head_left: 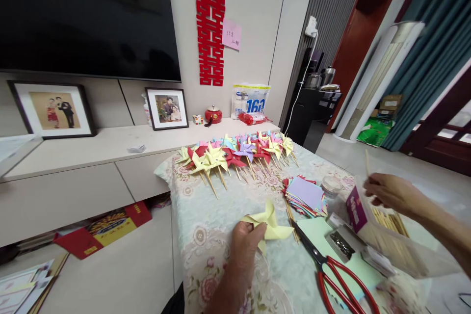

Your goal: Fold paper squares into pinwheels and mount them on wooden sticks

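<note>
My left hand [246, 243] pinches a pale yellow paper pinwheel [274, 225] with no stick on it, just above the flowered tablecloth [209, 216]. My right hand [386, 187] is raised at the right, closed on a thin wooden stick [367, 161] that points upward. Below that hand lies a clear plastic bag [408, 250] with a purple label, full of wooden sticks [392, 221]. Red-handled scissors [331, 265] rest on light green paper [312, 231], beside a small open box of dark metal pins [340, 244]. A stack of coloured paper squares [306, 195] lies between my hands.
Finished pinwheels [245, 149] on sticks, several in number, lie along the table's far side. A round clear container [331, 185] stands near the paper stack. Behind the table runs a low cabinet [106, 154] with framed photos [167, 108] and a red pot [213, 115].
</note>
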A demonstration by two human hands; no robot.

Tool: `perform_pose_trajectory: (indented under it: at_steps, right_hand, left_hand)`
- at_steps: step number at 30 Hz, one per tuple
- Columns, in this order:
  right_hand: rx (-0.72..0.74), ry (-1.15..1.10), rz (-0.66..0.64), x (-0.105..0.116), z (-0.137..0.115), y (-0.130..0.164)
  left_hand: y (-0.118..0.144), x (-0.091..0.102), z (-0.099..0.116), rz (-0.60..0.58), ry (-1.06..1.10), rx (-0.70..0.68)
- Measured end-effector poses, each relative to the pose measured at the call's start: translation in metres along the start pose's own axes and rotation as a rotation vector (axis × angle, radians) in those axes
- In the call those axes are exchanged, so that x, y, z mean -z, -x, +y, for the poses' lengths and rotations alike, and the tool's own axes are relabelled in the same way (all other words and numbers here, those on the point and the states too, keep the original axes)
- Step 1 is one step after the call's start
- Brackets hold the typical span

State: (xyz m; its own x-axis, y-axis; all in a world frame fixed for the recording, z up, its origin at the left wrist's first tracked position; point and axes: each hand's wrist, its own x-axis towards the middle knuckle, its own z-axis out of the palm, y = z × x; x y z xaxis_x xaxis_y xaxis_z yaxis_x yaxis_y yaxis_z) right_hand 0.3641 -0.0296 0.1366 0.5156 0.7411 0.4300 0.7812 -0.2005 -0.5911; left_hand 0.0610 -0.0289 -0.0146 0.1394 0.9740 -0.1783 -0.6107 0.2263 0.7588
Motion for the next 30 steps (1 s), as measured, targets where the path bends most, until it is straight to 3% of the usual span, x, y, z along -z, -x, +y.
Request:
perform_pose_trajectory:
  at_steps: [1,2,4,7,11,14,17,20,23,26,30]
  right_hand:
    - [-0.049,-0.071,-0.344,-0.004,-0.008,0.006]
    - [-0.029,-0.187,-0.509,-0.01,-0.018,0.015]
    - [0.03,-0.379,-0.678,-0.029,-0.04,0.042]
    - [0.025,-0.536,-0.787,-0.072,-0.067,0.089]
    - [0.007,-0.607,-0.937,-0.126,-0.074,0.139]
    - [-0.021,-0.675,-1.061,-0.143,-0.07,0.159]
    - [-0.05,-0.72,-1.166,-0.139,-0.067,0.163]
    - [0.007,-0.724,-1.148,-0.124,-0.062,0.156]
    - [-0.014,-0.796,-0.943,-0.114,-0.054,0.146]
    - [-0.047,-0.877,-0.739,-0.114,-0.048,0.142]
    - [-0.042,-0.9,-0.775,-0.122,-0.05,0.145]
  left_hand:
    - [0.001,-0.001,0.003,0.007,0.023,-0.01]
    - [0.002,-0.001,0.007,0.01,0.037,-0.016]
    - [0.004,-0.002,0.015,-0.003,0.058,-0.028]
    - [0.006,-0.001,0.024,-0.032,0.113,-0.079]
    - [0.007,-0.001,0.029,-0.041,0.129,-0.132]
    - [0.008,-0.001,0.027,-0.037,0.087,-0.111]
    - [0.007,0.001,0.023,-0.016,0.062,-0.121]
    - [0.003,0.006,0.016,0.039,0.055,-0.192]
    - [-0.001,0.009,0.01,0.079,0.006,-0.216]
    - [-0.001,0.01,0.008,0.048,-0.087,-0.182]
    - [0.003,0.009,0.007,-0.033,-0.267,-0.161]
